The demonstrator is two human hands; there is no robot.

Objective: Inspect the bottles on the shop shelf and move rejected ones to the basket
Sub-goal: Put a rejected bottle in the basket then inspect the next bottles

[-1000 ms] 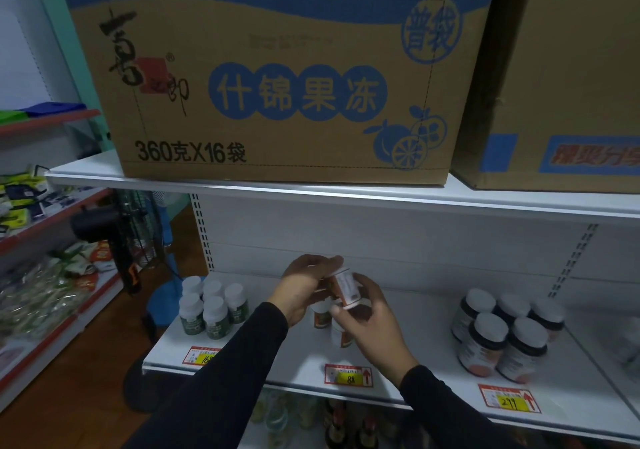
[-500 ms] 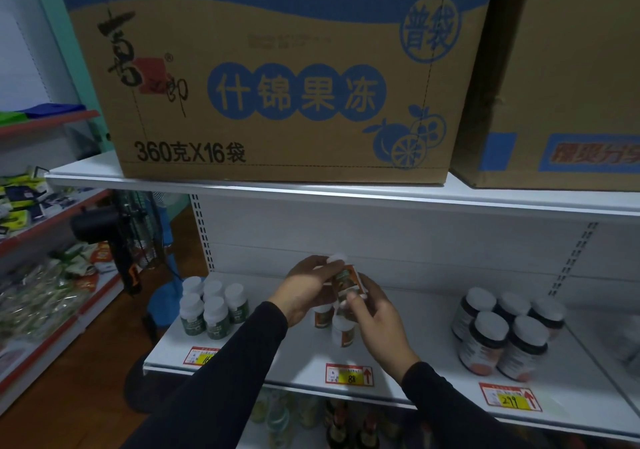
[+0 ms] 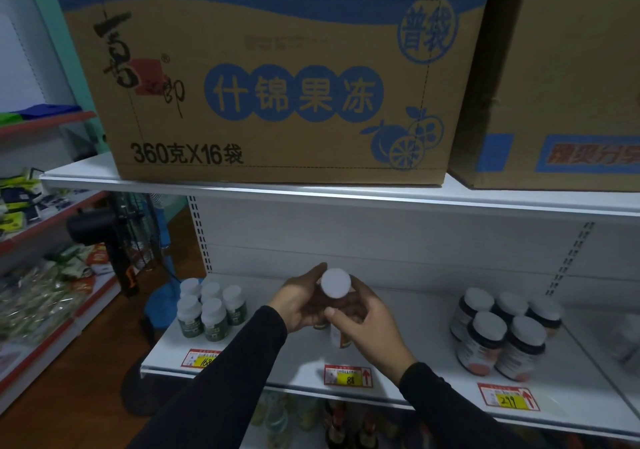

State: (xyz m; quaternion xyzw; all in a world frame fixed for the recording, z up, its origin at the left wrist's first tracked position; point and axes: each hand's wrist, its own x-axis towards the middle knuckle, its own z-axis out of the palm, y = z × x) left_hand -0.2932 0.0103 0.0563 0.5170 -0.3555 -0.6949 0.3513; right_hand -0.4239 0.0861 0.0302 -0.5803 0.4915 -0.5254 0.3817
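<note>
Inspection under way: small white-capped bottle [image 3: 335,284] gripped by left hand [image 3: 300,301] and right hand [image 3: 367,322], cap toward camera. Green-labelled white-capped bottles [image 3: 207,310] at nine o'clock, dark white-lidded jars [image 3: 502,331] at three o'clock on white metal shelf [image 3: 415,372], seemingly unchecked. No basket visible.

The bottle [image 3: 335,284] you grip in both hands shows a smooth matt white plastic cap. Your sleeves [image 3: 221,379] below the grip look like matt black cloth. Left of the grip, small bottles [image 3: 207,310] have matt white plastic caps and glossy green labels. Right of it, dark jars [image 3: 498,338] look glossy, with matt white lids. The shelf [image 3: 433,372] under your hands is smooth white painted metal with glossy paper price tags [image 3: 348,376]. Above the grip, the box [image 3: 277,78] is matt brown cardboard. Far left, the floor [image 3: 62,396] looks like wood.
</note>
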